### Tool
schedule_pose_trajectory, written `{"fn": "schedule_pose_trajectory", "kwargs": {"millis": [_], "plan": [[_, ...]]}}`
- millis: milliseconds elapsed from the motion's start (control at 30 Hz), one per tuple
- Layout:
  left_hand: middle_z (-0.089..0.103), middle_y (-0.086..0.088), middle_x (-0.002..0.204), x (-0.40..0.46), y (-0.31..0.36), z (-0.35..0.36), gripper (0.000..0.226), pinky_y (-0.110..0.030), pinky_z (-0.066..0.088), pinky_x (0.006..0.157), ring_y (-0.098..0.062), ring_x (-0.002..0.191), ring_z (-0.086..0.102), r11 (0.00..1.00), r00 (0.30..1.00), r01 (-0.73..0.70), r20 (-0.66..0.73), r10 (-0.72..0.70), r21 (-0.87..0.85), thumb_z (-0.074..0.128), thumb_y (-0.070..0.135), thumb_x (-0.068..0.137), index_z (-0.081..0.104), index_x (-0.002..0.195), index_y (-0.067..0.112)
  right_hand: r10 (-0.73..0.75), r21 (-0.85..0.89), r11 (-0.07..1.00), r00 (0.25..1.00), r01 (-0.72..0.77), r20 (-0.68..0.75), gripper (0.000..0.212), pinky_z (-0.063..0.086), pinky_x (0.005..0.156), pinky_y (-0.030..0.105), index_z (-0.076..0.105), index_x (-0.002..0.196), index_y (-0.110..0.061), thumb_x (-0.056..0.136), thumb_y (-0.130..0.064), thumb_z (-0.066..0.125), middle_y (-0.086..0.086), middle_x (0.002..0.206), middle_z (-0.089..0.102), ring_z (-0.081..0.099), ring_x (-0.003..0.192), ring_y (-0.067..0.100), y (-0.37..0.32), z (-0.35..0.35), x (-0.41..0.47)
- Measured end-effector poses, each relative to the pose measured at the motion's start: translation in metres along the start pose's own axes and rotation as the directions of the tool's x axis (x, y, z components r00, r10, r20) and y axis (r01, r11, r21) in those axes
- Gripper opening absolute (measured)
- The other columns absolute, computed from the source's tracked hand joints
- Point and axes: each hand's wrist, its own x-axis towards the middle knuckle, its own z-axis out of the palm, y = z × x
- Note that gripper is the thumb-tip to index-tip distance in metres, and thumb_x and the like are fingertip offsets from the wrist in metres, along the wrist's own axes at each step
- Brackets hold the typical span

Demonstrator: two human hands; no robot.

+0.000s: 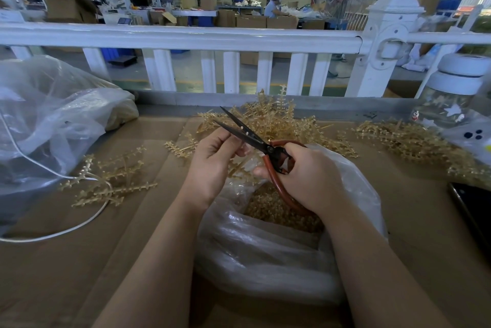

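Scissors (249, 137), blades apart, gripped by right hand (310, 176); left hand (212, 160) perhaps pinching a sprig (237, 168); bag (265, 256) beneath, sprigs (279, 120) beyond.

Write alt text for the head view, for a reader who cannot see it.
A right hand holds red-handled scissors, blades open, beside a left hand that pinches a tan plastic branch above an open clear bag of cut pieces. More tan branches lie scattered on the cardboard-covered table.

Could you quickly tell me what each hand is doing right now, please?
Left hand: pinches a tan plastic sprig.
Right hand: grips the red-handled scissors, blades open.
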Motion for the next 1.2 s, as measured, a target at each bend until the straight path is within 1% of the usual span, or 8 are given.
{"fn": "schedule_pose_trajectory", "kwargs": {"millis": [133, 267, 367, 533, 767, 867, 1033, 1200], "plan": [[0.062, 0.002, 0.076, 0.0001, -0.0023, 0.0005, 0.022, -0.018, 0.047, 0.07, -0.008, 0.073, 0.057, 0.999, 0.999, -0.022, -0.021, 0.024, 0.047, 0.05, 0.024, 0.096, 0.069, 0.087, 0.017, 0.012, 0.029, 1.0, 1.0, -0.013, 0.016, 0.067, 0.037, 0.051, 0.016, 0.061, 0.08, -0.036, 0.063, -0.097, 0.042, -0.017, 0.066, 0.062, 0.057, 0.061, -0.002, -0.0003, 0.0011, -0.0003], [0.062, 0.007, 0.077, 0.0003, -0.0035, 0.0002, 0.023, -0.018, 0.047, 0.072, -0.007, 0.076, 0.057, 0.997, 0.999, -0.046, -0.001, 0.046, 0.061, 0.048, 0.022, 0.098, 0.068, 0.088, 0.017, 0.019, 0.05, 0.999, 1.0, -0.019, 0.009, 0.061, 0.03, 0.048, 0.014, 0.054, 0.069, -0.037, 0.063, -0.096, 0.045, -0.019, 0.059, 0.057, 0.056, 0.06, -0.004, -0.0005, 0.0011, -0.0008], [0.063, 0.01, 0.077, -0.0002, -0.0024, 0.0, 0.023, -0.015, 0.046, 0.072, -0.004, 0.075, 0.058, 0.998, 0.999, -0.034, -0.007, 0.034, 0.061, 0.047, 0.02, 0.098, 0.069, 0.089, 0.018, 0.009, 0.016, 1.0, 1.0, -0.009, 0.005, 0.067, 0.032, 0.049, 0.016, 0.057, 0.077, -0.037, 0.062, -0.099, 0.04, -0.019, 0.062, 0.059, 0.055, 0.058, -0.003, -0.0002, 0.0016, -0.0005], [0.062, 0.016, 0.071, -0.0014, 0.0018, 0.0013, 0.027, -0.011, 0.043, 0.069, 0.001, 0.071, 0.055, 0.995, 0.999, -0.034, 0.022, 0.032, 0.098, 0.046, 0.011, 0.102, 0.067, 0.086, 0.018, 0.003, -0.013, 1.0, 1.0, -0.003, -0.009, 0.068, 0.042, 0.053, 0.017, 0.062, 0.089, -0.036, 0.066, -0.097, 0.043, -0.019, 0.069, 0.063, 0.056, 0.063, -0.006, 0.002, 0.0019, -0.0007], [0.061, 0.017, 0.067, -0.0016, 0.0043, 0.0027, 0.027, -0.01, 0.041, 0.067, 0.002, 0.068, 0.055, 0.988, 0.999, -0.042, 0.034, 0.037, 0.15, 0.045, 0.003, 0.101, 0.066, 0.085, 0.008, -0.011, -0.034, 0.999, 0.999, 0.01, -0.045, 0.074, 0.034, 0.051, 0.013, 0.06, 0.091, -0.039, 0.063, -0.102, 0.032, -0.023, 0.07, 0.061, 0.052, 0.063, -0.011, 0.0, 0.0017, -0.0009], [0.061, 0.015, 0.067, -0.0006, 0.0033, 0.003, 0.024, -0.011, 0.04, 0.067, 0.001, 0.067, 0.054, 0.985, 0.999, -0.039, 0.035, 0.033, 0.17, 0.046, 0.003, 0.101, 0.068, 0.09, 0.0, -0.004, -0.034, 0.999, 0.999, 0.002, -0.048, 0.069, 0.034, 0.05, 0.012, 0.059, 0.087, -0.04, 0.064, -0.101, 0.035, -0.022, 0.066, 0.06, 0.053, 0.06, -0.009, -0.0002, 0.0013, -0.001], [0.063, 0.014, 0.07, -0.0009, 0.003, 0.0019, 0.025, -0.01, 0.041, 0.067, 0.003, 0.069, 0.055, 0.986, 0.999, -0.032, 0.028, 0.028, 0.162, 0.046, 0.005, 0.101, 0.069, 0.093, 0.003, 0.013, 0.001, 1.0, 1.0, -0.013, -0.005, 0.067, 0.042, 0.052, 0.019, 0.061, 0.082, -0.034, 0.064, -0.097, 0.045, -0.017, 0.066, 0.063, 0.057, 0.061, -0.003, 0.0003, 0.0021, -0.0001], [0.062, 0.015, 0.069, -0.0014, 0.0034, 0.0019, 0.027, -0.011, 0.042, 0.067, 0.002, 0.068, 0.055, 0.99, 1.0, -0.016, 0.023, 0.013, 0.139, 0.046, 0.005, 0.101, 0.068, 0.088, 0.01, 0.004, 0.001, 1.0, 1.0, -0.004, -0.019, 0.069, 0.037, 0.052, 0.016, 0.063, 0.085, -0.035, 0.063, -0.097, 0.043, -0.019, 0.067, 0.061, 0.055, 0.062, -0.006, -0.0015, 0.001, 0.0003]]}}
